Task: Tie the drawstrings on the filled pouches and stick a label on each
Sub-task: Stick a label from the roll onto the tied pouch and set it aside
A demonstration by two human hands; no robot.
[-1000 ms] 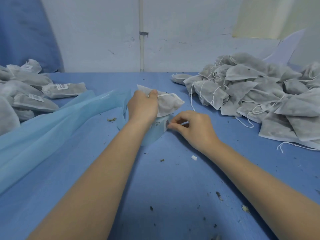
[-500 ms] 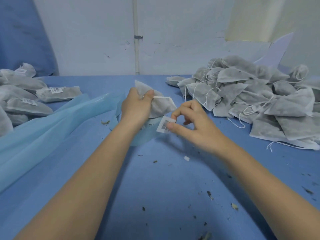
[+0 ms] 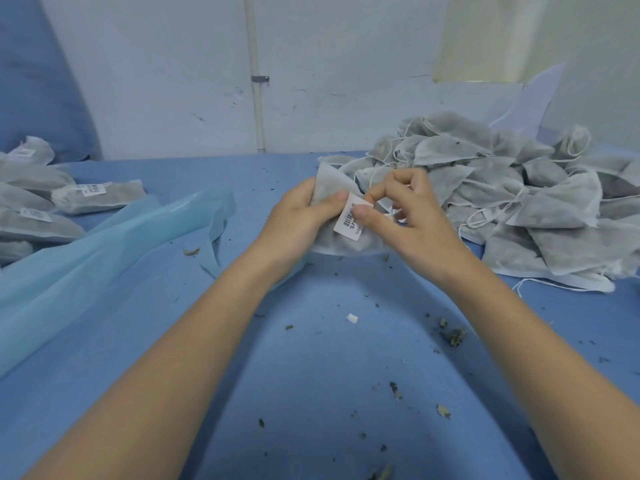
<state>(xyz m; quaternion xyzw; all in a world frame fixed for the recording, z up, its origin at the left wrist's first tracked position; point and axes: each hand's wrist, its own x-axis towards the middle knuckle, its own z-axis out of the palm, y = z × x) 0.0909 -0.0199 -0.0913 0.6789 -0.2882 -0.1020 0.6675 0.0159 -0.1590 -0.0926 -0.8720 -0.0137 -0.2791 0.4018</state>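
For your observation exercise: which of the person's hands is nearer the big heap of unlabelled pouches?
Right. The right hand sits just beside the heap; the left hand is farther away, beyond the right hand.

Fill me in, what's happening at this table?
A person is labelling filled pouches. The left hand grips one pouch above the blue table, while the right hand presses a barcode label onto it with the thumb. Labelled pouches lie at the left; a pile of unlabelled pouches waits on the right.
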